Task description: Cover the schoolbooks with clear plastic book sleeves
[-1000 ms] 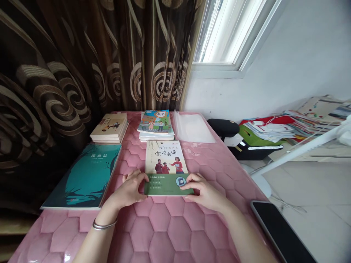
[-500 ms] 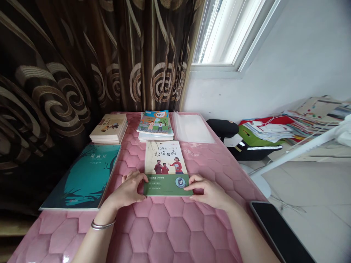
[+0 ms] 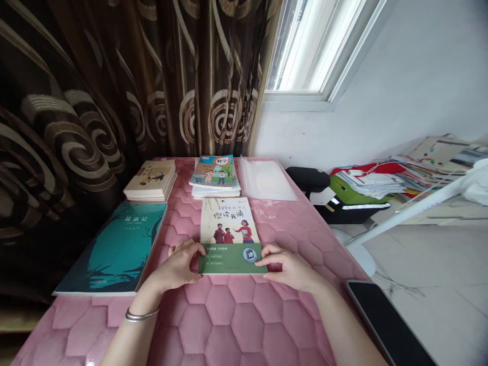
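A book [image 3: 229,234] with a cream and green cover lies flat on the pink padded tabletop [image 3: 213,325], three figures printed on its front. My left hand [image 3: 183,260] grips its lower left edge, fingers curled along the side. At the lower right corner, my right hand [image 3: 285,265] holds the book with the thumb and fingers at its edge. Just beyond the book's top edge sits a stack topped by a blue maths textbook [image 3: 213,171]. To the left lies a large teal book [image 3: 116,249], and behind that a stack of beige books [image 3: 150,180].
A clear plastic sheet or sleeve [image 3: 269,178] lies at the back right of the table. A black phone [image 3: 389,323] rests at the right edge. Beyond stand a white lamp [image 3: 412,218] and piled papers [image 3: 366,183]. A patterned curtain [image 3: 152,76] hangs behind the left side.
The view has shifted very slightly. Both hands stay on the book, which keeps its place on the table.
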{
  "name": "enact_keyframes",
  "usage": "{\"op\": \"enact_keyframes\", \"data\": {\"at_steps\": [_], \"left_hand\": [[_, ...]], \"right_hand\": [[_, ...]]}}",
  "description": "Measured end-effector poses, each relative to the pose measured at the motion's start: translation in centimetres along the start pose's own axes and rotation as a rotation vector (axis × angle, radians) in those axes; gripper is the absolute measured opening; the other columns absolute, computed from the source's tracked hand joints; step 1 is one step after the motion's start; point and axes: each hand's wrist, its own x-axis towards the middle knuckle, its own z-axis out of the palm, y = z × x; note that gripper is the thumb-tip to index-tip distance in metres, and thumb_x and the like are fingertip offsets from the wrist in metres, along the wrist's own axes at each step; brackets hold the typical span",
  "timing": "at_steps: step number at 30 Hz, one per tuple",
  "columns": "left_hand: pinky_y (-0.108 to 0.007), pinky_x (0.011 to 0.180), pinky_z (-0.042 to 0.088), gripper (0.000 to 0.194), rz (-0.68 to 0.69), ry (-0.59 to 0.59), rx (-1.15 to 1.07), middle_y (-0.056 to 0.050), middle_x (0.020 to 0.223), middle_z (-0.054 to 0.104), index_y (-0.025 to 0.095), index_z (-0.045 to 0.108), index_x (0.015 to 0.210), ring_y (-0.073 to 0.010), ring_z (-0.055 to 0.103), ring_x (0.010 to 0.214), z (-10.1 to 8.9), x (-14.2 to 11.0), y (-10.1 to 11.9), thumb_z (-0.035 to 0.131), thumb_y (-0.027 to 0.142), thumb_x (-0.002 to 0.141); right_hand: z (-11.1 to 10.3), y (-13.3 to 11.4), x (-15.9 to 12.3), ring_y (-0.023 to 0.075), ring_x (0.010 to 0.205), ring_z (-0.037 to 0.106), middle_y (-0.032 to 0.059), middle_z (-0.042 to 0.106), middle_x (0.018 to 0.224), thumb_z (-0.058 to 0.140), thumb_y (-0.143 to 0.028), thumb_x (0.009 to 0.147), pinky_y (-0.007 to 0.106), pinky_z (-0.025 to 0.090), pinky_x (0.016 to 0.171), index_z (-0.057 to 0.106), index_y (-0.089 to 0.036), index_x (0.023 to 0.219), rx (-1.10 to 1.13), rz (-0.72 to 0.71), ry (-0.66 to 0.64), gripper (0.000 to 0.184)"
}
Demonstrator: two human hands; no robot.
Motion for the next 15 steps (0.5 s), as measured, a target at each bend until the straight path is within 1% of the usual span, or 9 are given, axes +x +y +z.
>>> {"op": "enact_keyframes", "data": {"at_steps": [2,5,9,12,15], "left_hand": [[-0.039,0.093,0.032,0.040,0.010,0.009,0.019,-0.002,0.105,0.054,0.026,0.058,0.100,-0.0275,0.045,0.110,0.2,0.1,0.0,0.067,0.026,0.062],[-0.042,0.095,0.029,0.046,0.024,0.054,0.073,-0.002,0.108,0.052,0.028,0.058,0.103,-0.0280,0.044,0.110,0.7,0.2,-0.1,0.074,0.032,0.060],[-0.041,0.092,0.028,0.051,0.042,0.140,0.143,-0.003,0.112,0.050,0.029,0.058,0.105,-0.0280,0.042,0.109,1.2,0.3,0.1,0.078,0.032,0.057],[-0.039,0.089,0.029,0.044,0.081,0.148,0.140,-0.003,0.108,0.051,0.026,0.059,0.097,-0.0265,0.043,0.105,1.8,0.4,0.7,0.079,0.034,0.059],[-0.037,0.085,0.029,0.032,0.135,0.144,0.123,-0.002,0.100,0.052,0.023,0.057,0.085,-0.0246,0.044,0.100,2.7,0.6,1.8,0.077,0.035,0.063]], "right_hand": [[0.1,-0.2,0.0,0.0196,0.096,0.059,0.0016,0.059,0.103,0.069,-0.030,0.076,0.034,0.050,0.085,0.074,-0.034,0.098,-0.026,0.000,0.008,0.023],[0.2,-0.6,0.0,0.0209,0.098,0.057,0.0016,0.060,0.099,0.069,-0.026,0.076,0.036,0.048,0.088,0.074,-0.035,0.097,-0.120,-0.015,0.039,0.023],[1.0,-1.4,0.0,0.0220,0.097,0.054,0.0004,0.061,0.094,0.074,-0.027,0.074,0.041,0.044,0.092,0.073,-0.035,0.097,-0.239,-0.045,0.098,0.024],[2.6,-2.6,0.5,0.0237,0.097,0.053,0.0023,0.061,0.096,0.076,-0.033,0.074,0.043,0.044,0.091,0.070,-0.031,0.100,-0.302,-0.083,0.159,0.026],[5.0,-4.2,1.4,0.0260,0.098,0.052,0.0048,0.061,0.097,0.075,-0.035,0.075,0.043,0.045,0.086,0.068,-0.026,0.099,-0.365,-0.118,0.193,0.028]]}}
